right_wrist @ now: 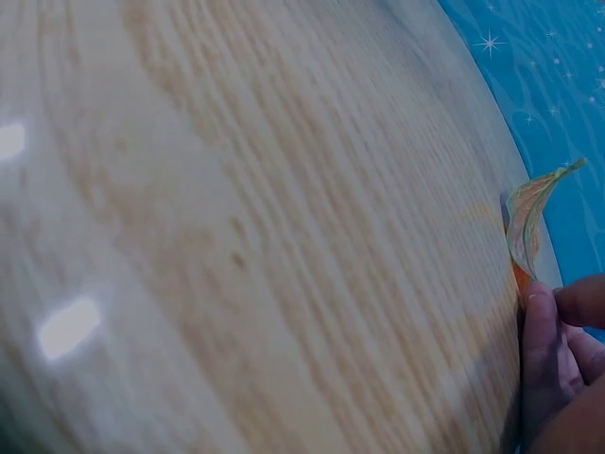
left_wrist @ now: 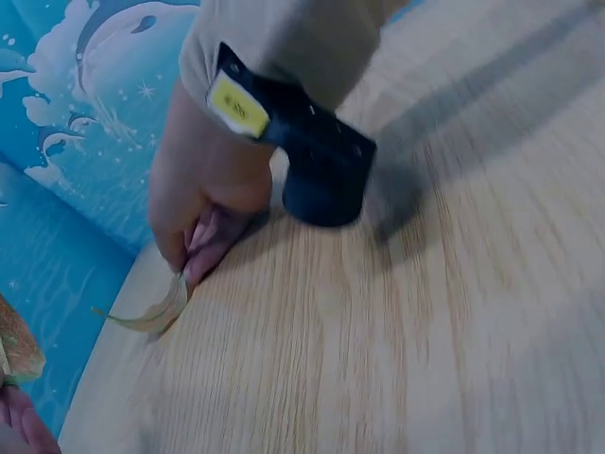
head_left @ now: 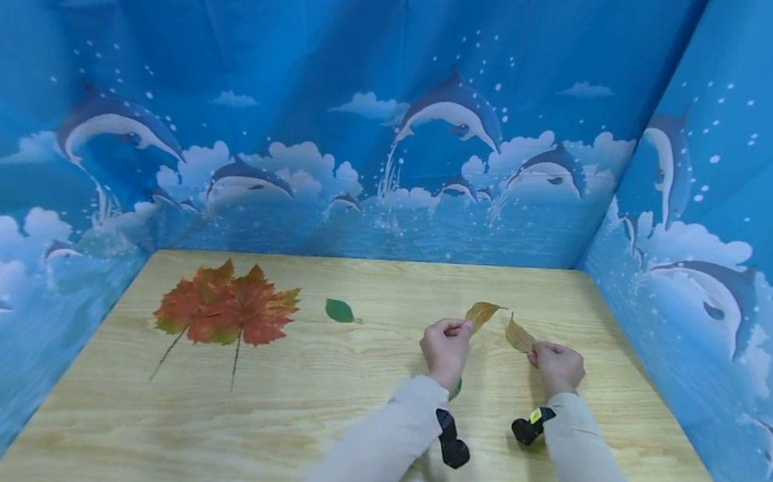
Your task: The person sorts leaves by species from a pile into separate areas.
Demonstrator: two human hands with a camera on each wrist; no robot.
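Observation:
Between its thumb and fingers my left hand (head_left: 446, 349) pinches a yellow-brown leaf (head_left: 482, 315), whose thin stem points right. My right hand (head_left: 557, 367) pinches the lower end of another brownish leaf (head_left: 519, 334), stem upward. The two leaves are held close together with a small gap between them. In the right wrist view, that curved leaf (right_wrist: 529, 222) rises from the fingertips. At the left edge of the left wrist view is part of the left hand's leaf (left_wrist: 17, 345). A green leaf (head_left: 457, 390) is mostly hidden beneath my left wrist.
Two overlapping red-orange maple leaves (head_left: 255, 310) lie at the left of the wooden table (head_left: 196, 433), their long stems toward me. A small green leaf (head_left: 339, 311) lies between them and my left hand. Blue dolphin-print curtains (head_left: 343, 111) stand along the back and sides.

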